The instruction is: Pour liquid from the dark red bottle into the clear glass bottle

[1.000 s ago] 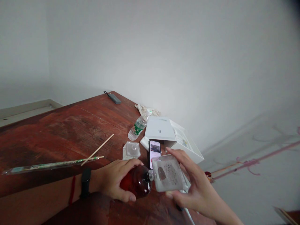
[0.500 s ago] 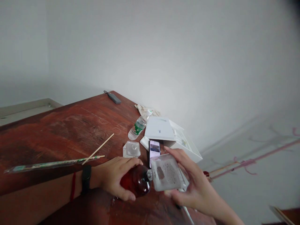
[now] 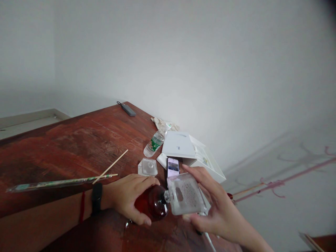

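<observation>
My left hand [image 3: 136, 201] is wrapped round a glossy bottle [image 3: 154, 206] that looks dark red. The bottle lies tilted, its threaded neck pointing right. My right hand [image 3: 210, 196] grips a clear square container [image 3: 186, 194] by opposite edges, thumb below and fingers above. Droplets or bubbles and a darker oblong patch show on the container's face. The bottle's neck meets the container's left edge; whether it goes inside, I cannot tell. Just beyond my left hand, a small clear square piece [image 3: 149, 167] rests on the table.
A phone [image 3: 173, 167] with a lit screen lies behind the container. Further back are a water bottle [image 3: 155, 141], a white box [image 3: 180, 144], an open white tray [image 3: 210, 162] and a cloth [image 3: 159, 122]. Wooden chopsticks [image 3: 111, 165] and a wrapped pack [image 3: 52, 184] lie left on the brown table [image 3: 78, 140].
Both hands keep their grips. The container and the bottle have shifted very slightly left; otherwise the scene looks the same.
</observation>
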A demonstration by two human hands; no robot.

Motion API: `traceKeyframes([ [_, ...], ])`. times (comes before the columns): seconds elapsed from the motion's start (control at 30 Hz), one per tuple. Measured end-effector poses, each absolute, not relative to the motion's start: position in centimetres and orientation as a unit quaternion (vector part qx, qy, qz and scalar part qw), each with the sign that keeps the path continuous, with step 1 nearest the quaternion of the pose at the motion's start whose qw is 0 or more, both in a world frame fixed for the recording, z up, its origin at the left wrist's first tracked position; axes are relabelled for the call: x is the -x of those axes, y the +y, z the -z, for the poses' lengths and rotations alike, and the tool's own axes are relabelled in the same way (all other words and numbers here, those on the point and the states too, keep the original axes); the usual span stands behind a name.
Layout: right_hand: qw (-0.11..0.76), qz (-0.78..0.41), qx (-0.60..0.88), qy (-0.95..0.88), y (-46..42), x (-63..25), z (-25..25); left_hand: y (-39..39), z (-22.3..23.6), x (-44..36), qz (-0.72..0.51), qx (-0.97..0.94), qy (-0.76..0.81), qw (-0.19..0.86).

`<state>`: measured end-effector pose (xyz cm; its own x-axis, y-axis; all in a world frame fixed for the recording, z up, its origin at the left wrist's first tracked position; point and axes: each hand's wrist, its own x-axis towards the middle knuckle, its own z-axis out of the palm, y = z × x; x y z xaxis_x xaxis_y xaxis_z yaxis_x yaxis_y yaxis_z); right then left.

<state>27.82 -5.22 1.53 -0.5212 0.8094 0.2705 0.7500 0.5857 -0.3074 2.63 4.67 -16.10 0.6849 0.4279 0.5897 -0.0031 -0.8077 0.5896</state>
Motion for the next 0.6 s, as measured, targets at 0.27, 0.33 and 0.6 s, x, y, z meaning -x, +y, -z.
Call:
traceKeyframes([
  [0.27, 0.187, -0.074, 0.452, -0.869, -5.09, -27.48, -1.73, 4.97, 16.37, -2.6, -0.363, -0.884, 0.124, 0.267],
  [0.33, 0.182, -0.074, 0.453, -0.87, -5.01, -27.34, -1.82, 5.03, 16.29, -2.61, -0.355, -0.887, 0.123, 0.268],
  [0.6, 0.169, -0.078, 0.454, -0.871, -5.02, -27.25, -2.03, 5.59, 15.9, -2.63, -0.371, -0.883, 0.09, 0.273],
])
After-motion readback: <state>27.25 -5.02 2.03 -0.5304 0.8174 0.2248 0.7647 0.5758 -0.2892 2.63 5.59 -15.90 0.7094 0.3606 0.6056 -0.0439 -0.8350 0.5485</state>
